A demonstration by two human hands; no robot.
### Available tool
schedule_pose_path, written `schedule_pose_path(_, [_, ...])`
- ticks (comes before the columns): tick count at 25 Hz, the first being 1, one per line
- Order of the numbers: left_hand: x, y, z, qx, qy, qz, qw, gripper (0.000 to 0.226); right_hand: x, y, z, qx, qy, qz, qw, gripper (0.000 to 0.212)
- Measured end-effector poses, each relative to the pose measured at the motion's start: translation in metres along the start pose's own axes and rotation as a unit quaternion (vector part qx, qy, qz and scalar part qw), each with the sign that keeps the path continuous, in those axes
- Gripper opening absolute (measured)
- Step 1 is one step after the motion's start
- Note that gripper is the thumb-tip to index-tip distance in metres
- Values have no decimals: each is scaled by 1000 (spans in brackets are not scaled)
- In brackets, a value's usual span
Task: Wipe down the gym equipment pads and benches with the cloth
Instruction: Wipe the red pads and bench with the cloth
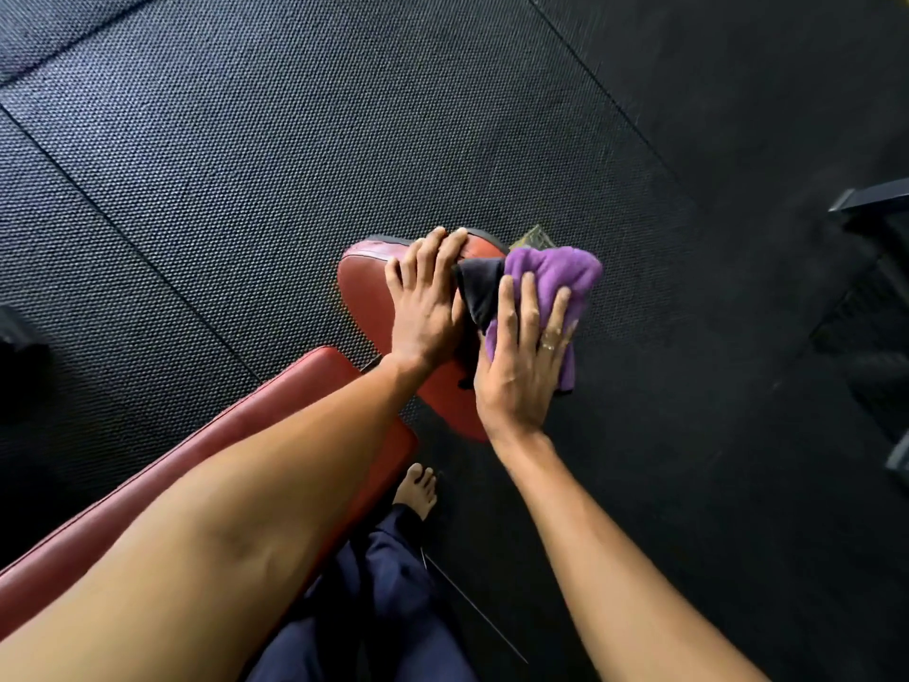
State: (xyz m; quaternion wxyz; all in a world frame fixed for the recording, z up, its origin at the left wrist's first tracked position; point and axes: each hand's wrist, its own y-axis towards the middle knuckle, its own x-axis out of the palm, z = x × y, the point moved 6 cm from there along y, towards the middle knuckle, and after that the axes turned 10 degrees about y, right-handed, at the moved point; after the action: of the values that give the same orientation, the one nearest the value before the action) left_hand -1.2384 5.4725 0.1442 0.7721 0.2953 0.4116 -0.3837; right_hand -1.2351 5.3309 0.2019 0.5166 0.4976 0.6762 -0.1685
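Cloth (pixel 556 273) under right hand (pixel 526 356), left hand (pixel 428 307) on seat pad (pixel 369 297)

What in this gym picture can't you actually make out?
All in the head view:
Seat pad, right side: hidden under the purple cloth and the right hand pressing it.
Seat pad, middle: covered by the left hand resting on it.
Yellowish thing beyond the cloth: mostly hidden, unidentifiable.
Long bench pad: crossed by the left forearm, cut off at the left edge.
Dark equipment, right edge: cut off, blurred.
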Motion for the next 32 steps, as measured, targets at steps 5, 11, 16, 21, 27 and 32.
schedule_pose_path(5, [-3,1,-14,4,-58,-16,998,63,2,23,-8,-72,-83,-64,992,64])
schedule_pose_path(11, [4,-10,-55,-115,-36,-94,988,76,22,56,-31,-130,-154,-120,972,73])
schedule_pose_path(16, [4,-9,-57,-127,-43,-132,982,81,26,76,-45,-168,-127,-211,955,71])
schedule_pose_path(21, [-1,-21,-62,-237,-73,-148,957,91,-6,70,-18,-243,-147,-274,919,71])
schedule_pose_path(27, [11,-61,-33,-474,-238,-146,835,97,52,102,-70,-216,-215,-456,836,69])
schedule_pose_path(32, [12,-63,-27,-530,-325,-165,766,101,65,122,-86,-248,-217,-571,752,68])
